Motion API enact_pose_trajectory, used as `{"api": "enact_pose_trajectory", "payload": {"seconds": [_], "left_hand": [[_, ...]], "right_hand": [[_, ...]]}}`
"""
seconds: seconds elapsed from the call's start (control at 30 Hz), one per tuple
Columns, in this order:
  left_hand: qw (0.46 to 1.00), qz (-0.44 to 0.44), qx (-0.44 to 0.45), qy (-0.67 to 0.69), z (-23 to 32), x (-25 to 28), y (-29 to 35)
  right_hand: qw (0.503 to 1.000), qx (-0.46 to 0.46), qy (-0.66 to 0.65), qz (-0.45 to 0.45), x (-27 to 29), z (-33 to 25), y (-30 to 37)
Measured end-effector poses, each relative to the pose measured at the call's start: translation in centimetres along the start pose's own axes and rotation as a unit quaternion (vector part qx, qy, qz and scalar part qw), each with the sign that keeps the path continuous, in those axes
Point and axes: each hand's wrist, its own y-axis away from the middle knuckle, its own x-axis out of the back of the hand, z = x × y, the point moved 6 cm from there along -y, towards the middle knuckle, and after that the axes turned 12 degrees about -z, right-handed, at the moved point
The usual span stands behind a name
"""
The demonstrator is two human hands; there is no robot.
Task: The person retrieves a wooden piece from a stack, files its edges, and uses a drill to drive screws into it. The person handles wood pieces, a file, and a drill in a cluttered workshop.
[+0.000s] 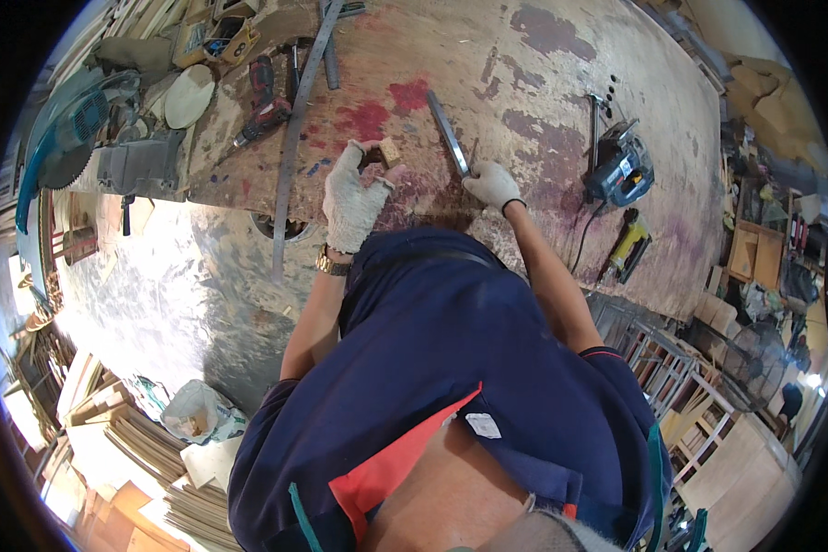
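Meanwhile, gloved left hand [352, 198] pinches a small tan wooden block [391, 150]; right hand [492, 182] grips a flat steel bar [448, 132] mid-frame on the stained desk [543, 110]. Loose grip risks dropping the block.

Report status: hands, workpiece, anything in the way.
Left hand gloved, pinching small wood block. Right hand gripping metal bar on workbench. Jigsaw off right, clear.

A small tan wooden block [390, 150] sits pinched at the fingertips of the left grip [354, 198], just above the paint-stained surface [543, 83]. A flat grey metal bar [448, 132] lies slanted on that surface, its near end meeting the right grip [493, 184], its far end angled away beyond the block.
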Motion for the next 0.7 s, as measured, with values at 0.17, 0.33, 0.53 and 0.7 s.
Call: {"api": "enact_pose_trajectory", "payload": {"seconds": [0.17, 0.33, 0.53, 0.7], "left_hand": [[0.999, -0.026, 0.027, 0.036, -1.2, -0.7, -0.2], [0.999, -0.033, -0.001, -0.007, -1.1, -1.3, -0.2], [0.991, -0.03, -0.118, -0.056, 0.4, -3.3, -0.9], [0.985, -0.003, -0.166, -0.04, 0.6, -4.9, -0.9]], "right_hand": [[0.943, 0.058, -0.293, -0.144, -1.1, -0.5, -0.1], [0.822, 0.161, -0.546, -0.012, 3.5, -5.8, 3.0], [0.847, 0.257, -0.409, 0.22, 12.0, -12.7, 12.8], [0.921, 0.21, -0.196, 0.264, 12.8, -15.5, 15.6]]}}
